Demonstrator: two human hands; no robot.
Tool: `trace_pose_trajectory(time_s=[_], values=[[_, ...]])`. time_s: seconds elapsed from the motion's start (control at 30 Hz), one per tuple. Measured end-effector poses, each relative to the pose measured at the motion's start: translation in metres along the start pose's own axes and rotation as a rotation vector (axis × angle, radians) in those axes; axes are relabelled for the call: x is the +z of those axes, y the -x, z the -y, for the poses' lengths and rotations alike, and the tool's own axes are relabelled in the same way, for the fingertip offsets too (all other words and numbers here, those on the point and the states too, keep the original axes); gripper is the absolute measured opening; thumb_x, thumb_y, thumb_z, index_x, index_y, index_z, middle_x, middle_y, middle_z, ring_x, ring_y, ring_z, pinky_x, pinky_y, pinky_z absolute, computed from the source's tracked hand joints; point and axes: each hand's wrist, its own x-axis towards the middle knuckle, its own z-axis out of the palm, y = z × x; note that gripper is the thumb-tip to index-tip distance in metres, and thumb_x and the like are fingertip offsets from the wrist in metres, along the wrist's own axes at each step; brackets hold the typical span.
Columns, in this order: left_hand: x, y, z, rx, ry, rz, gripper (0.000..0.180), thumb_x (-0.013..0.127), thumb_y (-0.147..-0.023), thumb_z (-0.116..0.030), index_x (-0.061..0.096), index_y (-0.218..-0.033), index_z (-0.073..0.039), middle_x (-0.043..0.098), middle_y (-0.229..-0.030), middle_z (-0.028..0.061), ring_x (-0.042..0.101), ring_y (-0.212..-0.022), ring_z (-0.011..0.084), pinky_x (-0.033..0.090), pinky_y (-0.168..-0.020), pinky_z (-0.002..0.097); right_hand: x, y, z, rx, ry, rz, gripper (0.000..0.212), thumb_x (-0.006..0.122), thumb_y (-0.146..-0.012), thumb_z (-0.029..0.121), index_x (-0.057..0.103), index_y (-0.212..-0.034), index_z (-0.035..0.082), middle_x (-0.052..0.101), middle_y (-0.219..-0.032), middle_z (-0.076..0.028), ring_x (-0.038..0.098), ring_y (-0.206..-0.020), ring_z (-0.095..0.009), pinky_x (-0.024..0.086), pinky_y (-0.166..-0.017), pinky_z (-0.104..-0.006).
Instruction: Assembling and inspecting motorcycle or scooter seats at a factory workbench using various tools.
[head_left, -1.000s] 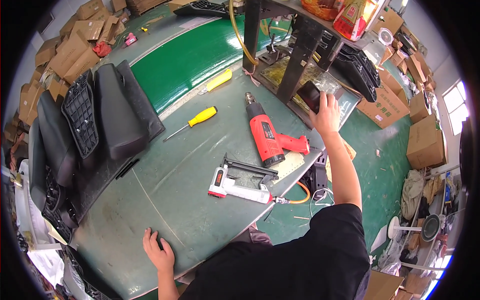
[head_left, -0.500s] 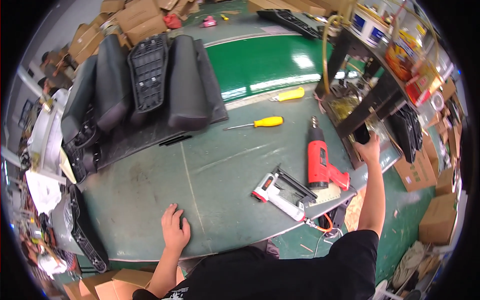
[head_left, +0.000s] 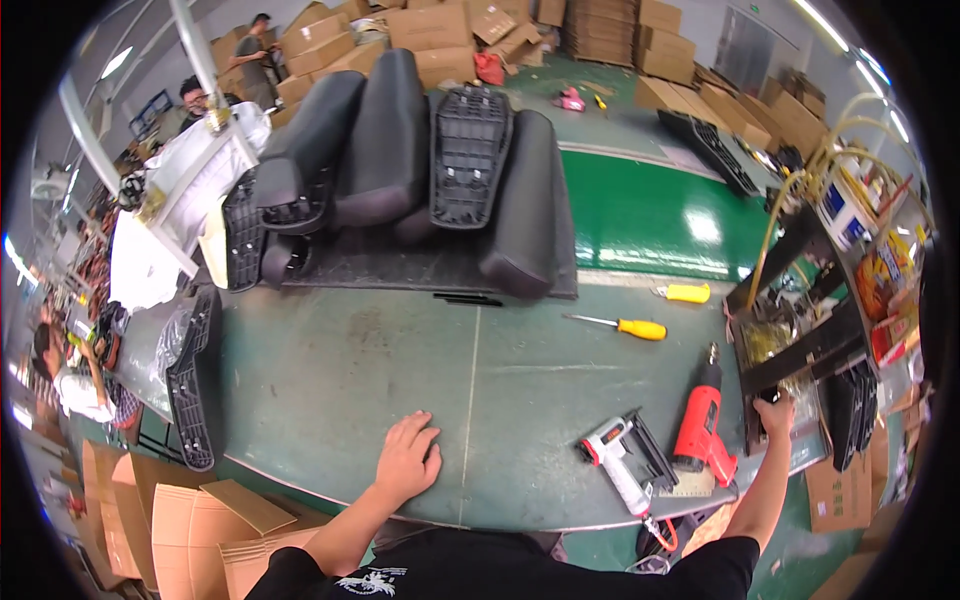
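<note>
My left hand (head_left: pixel 408 460) lies on the green worktop (head_left: pixel 330 400) near its front edge, fingers stretched out and holding nothing. At the lower part of the dark shelf rack (head_left: pixel 800 368) on the right, my right hand (head_left: pixel 776 414) has its fingers curled around a small dark thing, mostly hidden, whose kind I cannot make out. Left of that hand lies a red heat gun (head_left: pixel 697 425), its nozzle pointing away from me. Beside it rests a white-and-black staple gun (head_left: pixel 625 465) with an orange hose. A yellow-handled screwdriver (head_left: pixel 642 329) and a yellow utility knife (head_left: pixel 687 293) lie farther back.
Black padded seats (head_left: pixel 382 150) and an upturned plastic seat base (head_left: pixel 470 155) sit on a dark sheet at the back left. Another seat base (head_left: pixel 192 390) stands at the left edge. Open cardboard boxes (head_left: pixel 190 530) are below left. Other people (head_left: pixel 255 65) are in the background.
My view has swung up and left, so the table appears lower and farther right. My right hand stays at the rack; the dark thing at its fingers shows less. My left hand remains on the worktop.
</note>
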Motion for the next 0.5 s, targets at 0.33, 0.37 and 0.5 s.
trace_pose_trajectory(time_s=[0.33, 0.37, 0.5], values=[[-0.003, 0.001, 0.004, 0.011, 0.047, -0.028, 0.029, 0.071, -0.083, -0.011, 0.067, -0.111, -0.004, 0.063, -0.131, 0.0174, 0.058, -0.128, 0.0378, 0.045, -0.108, 0.0504, -0.015, 0.051, 0.034, -0.065, 0.093, -0.223, 0.061, 0.072, -0.08, 0.019, 0.057, -0.134, -0.005, 0.057, -0.137, -0.027, 0.054, -0.127, -0.047, 0.045, -0.11, -0.0508], [-0.003, 0.001, 0.004, 0.021, 0.07, -0.024, 0.029, 0.071, -0.083, -0.011, 0.067, -0.111, -0.004, 0.063, -0.131, 0.0174, 0.058, -0.128, 0.0378, 0.045, -0.108, 0.0504, -0.019, 0.065, 0.037, -0.13, 0.061, -0.326, 0.052, 0.071, -0.083, 0.018, 0.062, -0.128, -0.006, 0.058, -0.134, -0.027, 0.055, -0.125, -0.046, 0.045, -0.109, -0.0509], [0.0, -0.001, 0.011, 0.004, 0.095, -0.03, 0.028, 0.07, -0.085, -0.012, 0.068, -0.111, -0.003, 0.062, -0.132, 0.0179, 0.057, -0.129, 0.0373, 0.044, -0.11, 0.0512, -0.026, 0.149, 0.089, -0.395, -0.204, -0.639, 0.027, 0.068, -0.087, 0.008, 0.067, -0.111, -0.005, 0.064, -0.123, -0.023, 0.059, -0.118, -0.042, 0.046, -0.105, -0.0492]])
